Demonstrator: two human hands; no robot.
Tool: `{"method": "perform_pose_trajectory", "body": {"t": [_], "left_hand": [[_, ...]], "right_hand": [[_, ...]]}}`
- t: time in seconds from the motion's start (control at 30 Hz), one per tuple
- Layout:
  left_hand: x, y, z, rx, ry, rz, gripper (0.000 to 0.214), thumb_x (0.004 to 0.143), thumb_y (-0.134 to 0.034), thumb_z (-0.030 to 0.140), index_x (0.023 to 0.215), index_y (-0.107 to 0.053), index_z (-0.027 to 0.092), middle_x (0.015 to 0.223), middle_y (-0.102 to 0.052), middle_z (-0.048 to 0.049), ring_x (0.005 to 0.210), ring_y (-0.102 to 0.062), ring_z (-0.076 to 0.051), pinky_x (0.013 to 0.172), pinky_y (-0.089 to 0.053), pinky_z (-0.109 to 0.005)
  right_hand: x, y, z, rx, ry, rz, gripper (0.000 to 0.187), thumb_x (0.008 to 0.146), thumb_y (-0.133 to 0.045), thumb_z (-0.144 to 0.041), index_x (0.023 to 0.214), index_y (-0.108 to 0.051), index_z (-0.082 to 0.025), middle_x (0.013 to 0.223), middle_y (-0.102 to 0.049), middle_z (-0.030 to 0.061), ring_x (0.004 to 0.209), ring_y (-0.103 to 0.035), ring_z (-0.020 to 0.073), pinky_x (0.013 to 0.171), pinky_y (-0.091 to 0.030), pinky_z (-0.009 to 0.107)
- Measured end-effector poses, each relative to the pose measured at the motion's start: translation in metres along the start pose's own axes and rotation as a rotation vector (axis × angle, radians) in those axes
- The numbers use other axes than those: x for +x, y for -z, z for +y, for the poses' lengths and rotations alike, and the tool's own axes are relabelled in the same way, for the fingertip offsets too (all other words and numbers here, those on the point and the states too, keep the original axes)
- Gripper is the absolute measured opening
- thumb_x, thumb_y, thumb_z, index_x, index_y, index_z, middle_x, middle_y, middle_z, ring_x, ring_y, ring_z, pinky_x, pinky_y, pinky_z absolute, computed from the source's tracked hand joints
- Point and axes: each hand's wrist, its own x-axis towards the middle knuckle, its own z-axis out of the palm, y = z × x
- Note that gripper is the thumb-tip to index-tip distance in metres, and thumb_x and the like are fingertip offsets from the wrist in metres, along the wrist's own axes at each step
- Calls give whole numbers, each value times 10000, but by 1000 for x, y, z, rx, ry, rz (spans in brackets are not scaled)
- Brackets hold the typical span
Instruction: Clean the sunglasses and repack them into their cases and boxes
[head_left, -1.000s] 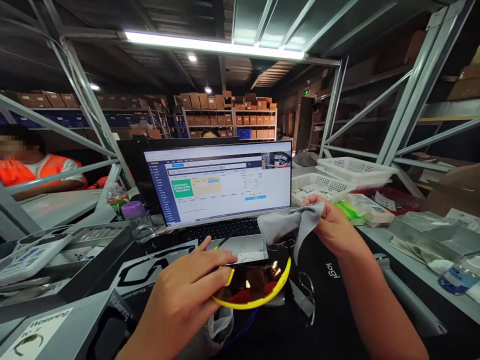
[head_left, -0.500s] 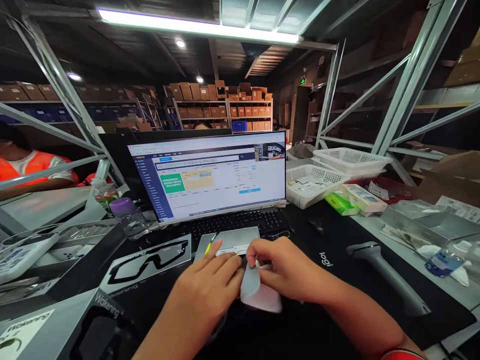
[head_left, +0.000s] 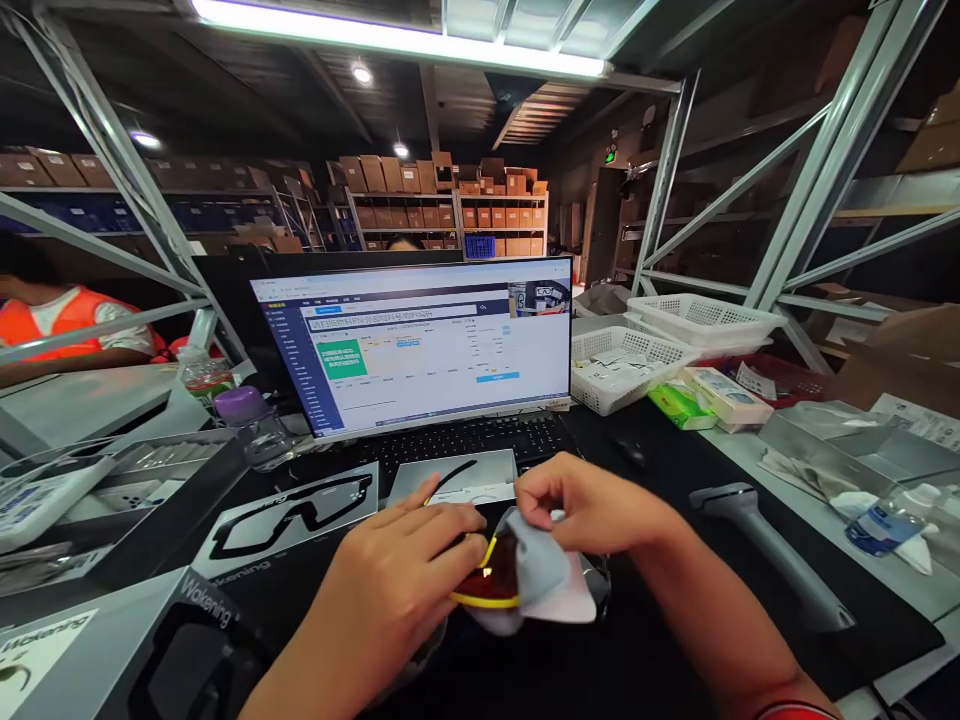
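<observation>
Grey cloth has slid a bit to the right since half a second ago, and some yellow rim shows again. Left to right now: purple-lidded bottle well beyond the left hand, then a box with a glasses picture just past that hand on its left. Left hand's gripping the yellow-rimmed glasses, which sit between both hands. Right hand is pinching the cloth, draped over the lens's right part. Mouse is just beyond that hand, scanner off to its right.
</observation>
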Motion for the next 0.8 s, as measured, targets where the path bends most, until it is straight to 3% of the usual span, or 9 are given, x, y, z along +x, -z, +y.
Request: {"method": "perform_pose_trajectory", "body": {"t": [0.1, 0.13, 0.2, 0.3, 0.43, 0.5, 0.57, 0.73, 0.8], "left_hand": [[-2, 7, -5, 26, -11, 30, 217, 884, -504, 66, 941, -630, 233, 1039, -735, 15, 913, -706, -125, 1178, -403, -396], [-3, 11, -6, 39, -3, 59, 217, 866, -524, 59, 942, -629, 232, 1042, -739, 13, 898, -709, -126, 1162, -425, -395], [-5, 15, -9, 59, 38, 141, 218, 849, -568, 54, 962, -631, 229, 1056, -741, 2, 896, -712, -135, 1131, -464, -399], [-8, 16, -9, 106, 157, 343, 227, 846, -636, 64, 1012, -644, 219, 1056, -735, -20, 912, -712, -160, 1103, -497, -413], [-8, 7, -5, 287, 432, 652, 175, 863, -683, 117, 1014, -657, 201, 1000, -727, -28, 893, -709, -184, 1075, -515, -414], [-7, 4, -4, 348, 530, 708, 118, 882, -680, 158, 988, -656, 205, 963, -727, -19, 855, -709, -187, 1011, -551, -402], [-6, 2, -2, 414, 550, 692, 84, 902, -684, 211, 982, -658, 206, 957, -738, -24, 819, -716, -198, 921, -584, -389], [-6, -5, 8, 626, 486, 577, 196, 935, -678, 315, 1074, -669, 176, 1010, -771, -75, 909, -750, -282, 825, -583, -383], [-6, -10, 13, 648, 445, 545, 252, 953, -649, 352, 1106, -672, 154, 1006, -773, -102, 927, -752, -307, 804, -584, -391]], "right_hand": [[-2, 27, 13, 128, -26, -86, 239, 686, -623, -109, 597, -416, -191, 585, -376, -84, 564, -295, 67, 512, -224, 200], [-3, 37, 17, 169, -30, -22, 266, 698, -651, -142, 594, -413, -195, 572, -375, -85, 545, -287, 64, 499, -214, 200], [-5, 52, 21, 258, -14, 232, 362, 708, -733, -215, 600, -388, -209, 553, -378, -89, 513, -283, 60, 482, -205, 198], [-9, 64, 19, 344, 4, 577, 491, 694, -837, -283, 637, -352, -227, 550, -418, -86, 497, -335, 71, 483, -230, 200], [-12, 63, 13, 351, 53, 693, 522, 725, -861, -428, 649, -388, -222, 562, -444, -73, 513, -353, 86, 496, -261, 212], [-6, 53, 13, 360, 66, 743, 507, 748, -837, -502, 655, -427, -218, 560, -429, -74, 510, -322, 87, 492, -250, 218], [6, 34, 16, 396, 45, 712, 513, 746, -819, -566, 656, -454, -218, 556, -428, -69, 511, -313, 94, 493, -253, 229], [41, -35, 24, 676, 105, 585, 559, 726, -776, -677, 713, -446, -225, 632, -445, -53, 605, -367, 125, 567, -337, 244], [46, -57, 23, 780, 125, 558, 533, 737, -797, -614, 732, -429, -227, 657, -454, -56, 613, -363, 119, 588, -351, 240]]}}
